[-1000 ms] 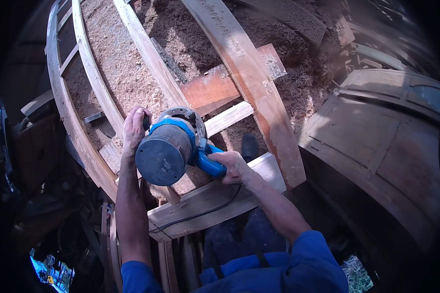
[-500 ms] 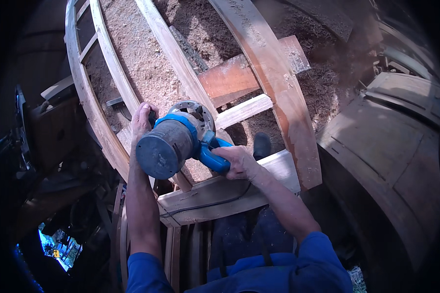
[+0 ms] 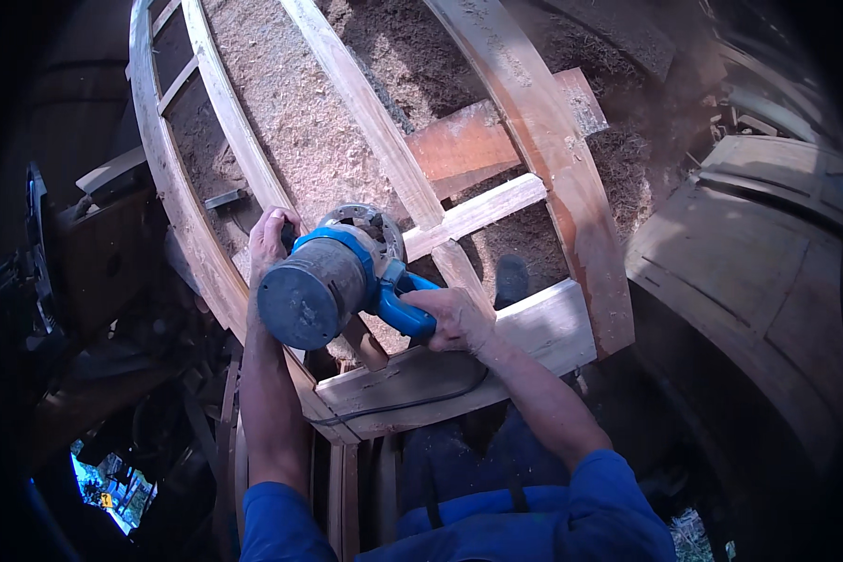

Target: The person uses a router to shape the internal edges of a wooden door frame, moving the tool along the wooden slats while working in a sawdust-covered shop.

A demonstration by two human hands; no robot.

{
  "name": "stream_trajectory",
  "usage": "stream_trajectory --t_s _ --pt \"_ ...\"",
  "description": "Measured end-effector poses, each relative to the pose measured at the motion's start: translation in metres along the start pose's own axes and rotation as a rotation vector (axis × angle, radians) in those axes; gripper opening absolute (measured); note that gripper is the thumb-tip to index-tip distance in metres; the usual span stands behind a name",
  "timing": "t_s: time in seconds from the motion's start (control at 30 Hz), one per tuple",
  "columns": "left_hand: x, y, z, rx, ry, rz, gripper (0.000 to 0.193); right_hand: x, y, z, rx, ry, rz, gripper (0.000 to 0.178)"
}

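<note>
Router (image 3: 311, 287), right hand (image 3: 454, 318) on handle (image 3: 405, 317)

Patchy bright light dapples the wooden frame (image 3: 365, 112) while fisheye edges fall black.

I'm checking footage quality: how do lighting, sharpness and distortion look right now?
Head view: sunlight bright on the pale crosspiece, deep shadow at left; head view: the router fairly sharp, upper right hazy; head view: fisheye vignetting blackens the corners, and edges near the rim may bend.
</note>
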State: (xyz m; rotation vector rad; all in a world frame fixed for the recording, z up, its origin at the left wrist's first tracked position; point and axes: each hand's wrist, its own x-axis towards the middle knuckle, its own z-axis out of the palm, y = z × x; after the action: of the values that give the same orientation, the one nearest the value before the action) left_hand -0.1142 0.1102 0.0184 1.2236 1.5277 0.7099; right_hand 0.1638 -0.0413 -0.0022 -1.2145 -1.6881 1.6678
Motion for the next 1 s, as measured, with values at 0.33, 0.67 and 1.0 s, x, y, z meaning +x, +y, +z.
stream_trajectory --t_s 0.33,0.67,1.0 --pt "-0.001 -0.025 -0.032 -0.014 -0.017 0.009 0.036 0.009 0.0 0.037 0.044 0.023 -0.034 0.063" --pt "-0.018 -0.027 -0.046 -0.08 0.024 -0.006 0.034 0.018 -0.004 0.047 -0.072 0.004 -0.069 0.065" --pt "-0.016 -0.051 -0.07 0.035 -0.005 0.068 0.035 0.026 -0.009 0.049 -0.085 -0.015 -0.073 0.064"
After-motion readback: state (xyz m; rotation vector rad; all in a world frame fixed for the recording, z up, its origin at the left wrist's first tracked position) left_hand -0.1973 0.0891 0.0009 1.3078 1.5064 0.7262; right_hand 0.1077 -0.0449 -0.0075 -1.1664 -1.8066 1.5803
